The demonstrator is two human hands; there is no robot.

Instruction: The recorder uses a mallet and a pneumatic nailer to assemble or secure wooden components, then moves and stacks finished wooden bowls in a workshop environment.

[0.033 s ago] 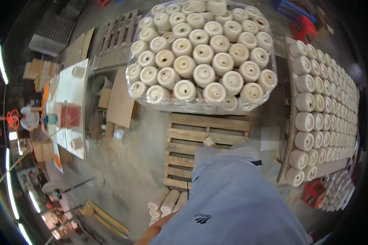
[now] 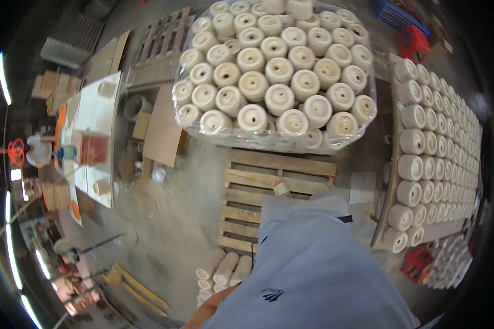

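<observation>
Head view, looking steeply down. Nearest is the person's pale blue shirt (image 2: pixel 313 268) and a bare forearm (image 2: pixel 206 313) at the lower edge; neither of the hands shows, so whether they are apart or holding anything cannot be told. Just left of the forearm, a few cream yarn bobbins (image 2: pixel 225 268) lie on their sides on the dusty concrete floor (image 2: pixel 170 219). Beyond stands a bare slatted wooden pallet (image 2: pixel 269 181), rough and stiff. Farther off, a second load of upright bobbins (image 2: pixel 274 77) sits wrapped in clear glossy film. Each looks like a fat cylinder of soft wound thread on a hollow core, probably fairly heavy; gripping around the body or through the core seems best. More bobbins line racks (image 2: pixel 428 159) at right.
</observation>
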